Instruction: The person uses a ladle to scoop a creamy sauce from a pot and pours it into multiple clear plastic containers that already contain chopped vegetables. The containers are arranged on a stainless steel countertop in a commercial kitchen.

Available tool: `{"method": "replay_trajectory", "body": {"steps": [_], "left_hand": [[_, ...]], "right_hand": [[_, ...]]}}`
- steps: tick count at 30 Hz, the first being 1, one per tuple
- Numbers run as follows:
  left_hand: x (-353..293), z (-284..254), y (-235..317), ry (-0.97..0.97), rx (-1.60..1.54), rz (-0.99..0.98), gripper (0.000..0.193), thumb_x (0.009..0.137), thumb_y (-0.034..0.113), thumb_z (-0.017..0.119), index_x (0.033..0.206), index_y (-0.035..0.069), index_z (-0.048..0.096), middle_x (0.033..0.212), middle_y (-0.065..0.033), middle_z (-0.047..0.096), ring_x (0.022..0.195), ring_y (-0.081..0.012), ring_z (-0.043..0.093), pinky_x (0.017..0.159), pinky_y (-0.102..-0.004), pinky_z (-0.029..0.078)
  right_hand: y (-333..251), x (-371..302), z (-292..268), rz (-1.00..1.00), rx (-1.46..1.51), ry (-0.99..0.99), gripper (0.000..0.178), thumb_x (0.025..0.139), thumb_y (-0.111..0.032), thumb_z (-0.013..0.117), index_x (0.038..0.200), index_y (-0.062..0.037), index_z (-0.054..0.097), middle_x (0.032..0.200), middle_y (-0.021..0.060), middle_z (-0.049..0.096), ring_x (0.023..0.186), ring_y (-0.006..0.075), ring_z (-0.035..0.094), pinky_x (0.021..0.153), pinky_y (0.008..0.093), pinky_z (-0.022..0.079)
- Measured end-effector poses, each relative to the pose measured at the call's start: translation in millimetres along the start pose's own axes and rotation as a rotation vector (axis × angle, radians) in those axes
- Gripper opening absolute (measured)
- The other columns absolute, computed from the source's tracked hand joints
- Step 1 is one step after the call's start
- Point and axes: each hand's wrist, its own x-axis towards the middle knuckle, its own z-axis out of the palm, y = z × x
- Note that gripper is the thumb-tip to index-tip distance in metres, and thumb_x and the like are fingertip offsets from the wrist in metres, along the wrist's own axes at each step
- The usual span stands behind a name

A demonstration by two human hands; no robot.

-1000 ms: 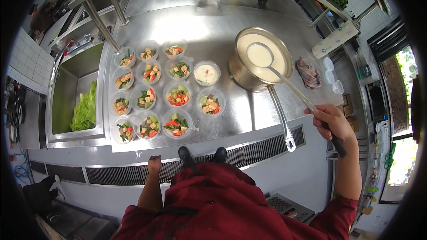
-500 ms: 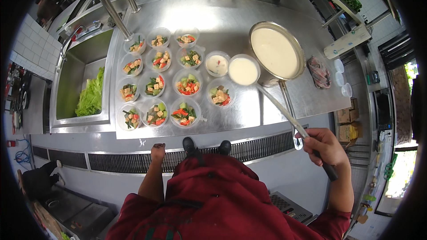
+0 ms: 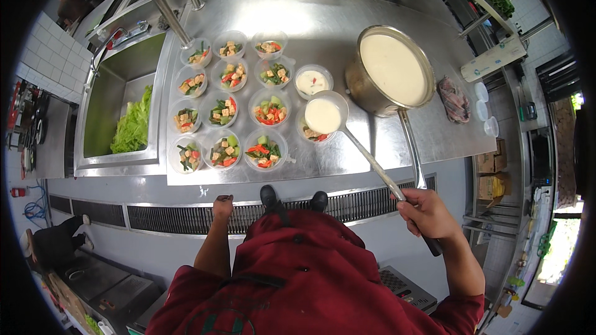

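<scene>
My right hand (image 3: 428, 214) is wrapped round the dark grip of a long metal ladle (image 3: 375, 164). Creamy white liquid fills the ladle's bowl, which hangs over a clear plastic cup (image 3: 318, 138) of tofu and vegetables and hides part of it. Behind the bowl, another cup (image 3: 313, 81) holds white liquid with a bit of red showing. A steel saucepan (image 3: 361, 87) of the same white liquid stands to the right, its handle pointing towards me. My left hand (image 3: 223, 206) hangs in front of the counter with fingers curled in, nothing seen in it.
Several cups of tofu and vegetables (image 3: 270, 110) stand in rows on the steel counter (image 3: 323, 172). Leafy lettuce (image 3: 133, 125) lies in the sink (image 3: 99, 111) at left. Right of the pan lie a crumpled cloth (image 3: 455, 99) and a roll (image 3: 493, 59). Metal posts (image 3: 166, 9) rise at the back left.
The full ladle has moved left and nearer, from beside the saucepan to over the nearest right cup. My right hand has shifted left and slightly down with it.
</scene>
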Motion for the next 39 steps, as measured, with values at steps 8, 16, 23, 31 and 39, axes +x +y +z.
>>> {"method": "replay_trajectory", "body": {"steps": [8,16,23,31,39], "left_hand": [[-16.7,-7.8,12.7,0.003,0.031,0.039,0.043,0.087,0.041,0.076,0.109,0.004,0.075,0.103,-0.0185,0.077,0.099,-0.0344,0.073,0.09,-0.0412,0.055],[-5.8,-3.7,-1.9,-0.008,0.016,-0.008,0.045,0.086,0.041,0.076,0.111,0.003,0.074,0.102,-0.0191,0.077,0.1,-0.0351,0.073,0.09,-0.042,0.055],[-13.3,-2.9,7.6,0.009,0.056,0.017,0.045,0.086,0.041,0.077,0.11,0.004,0.074,0.101,-0.0193,0.077,0.099,-0.035,0.073,0.09,-0.041,0.056],[-8.1,-2.6,4.9,0.028,0.026,0.061,0.042,0.086,0.04,0.078,0.107,0.004,0.075,0.101,-0.0179,0.077,0.099,-0.0345,0.073,0.091,-0.0405,0.055],[7.1,5.0,-15.6,-0.033,0.051,-0.006,0.042,0.086,0.04,0.078,0.108,0.004,0.074,0.099,-0.0168,0.077,0.095,-0.0319,0.074,0.088,-0.0399,0.056]], "right_hand": [[6.8,5.4,6.9,-0.031,-0.305,0.161,0.03,0.099,-0.014,0.066,0.121,0.0078,0.064,0.07,0.0107,0.065,0.054,0.0174,0.066,0.05,0.0327,0.051],[9.6,-13.7,8.3,-0.364,-0.814,0.401,0.034,0.091,-0.012,0.071,0.119,0.0062,0.065,0.088,0.026,0.071,0.081,0.0435,0.071,0.072,0.0467,0.056],[10.7,0.7,15.8,-0.388,-0.972,0.388,0.035,0.091,-0.012,0.071,0.122,0.002,0.062,0.09,0.0228,0.072,0.078,0.0426,0.07,0.069,0.0491,0.057],[0.3,-13.8,-24.9,-0.153,-0.211,0.231,0.033,0.098,-0.012,0.066,0.126,0.0051,0.064,0.073,0.01,0.063,0.051,0.0194,0.06,0.046,0.0321,0.049],[-2.6,9.9,-68.0,-0.262,-0.346,0.583,0.033,0.097,-0.013,0.066,0.121,0.0087,0.065,0.074,0.0146,0.066,0.058,0.0234,0.065,0.052,0.0332,0.05]]}}
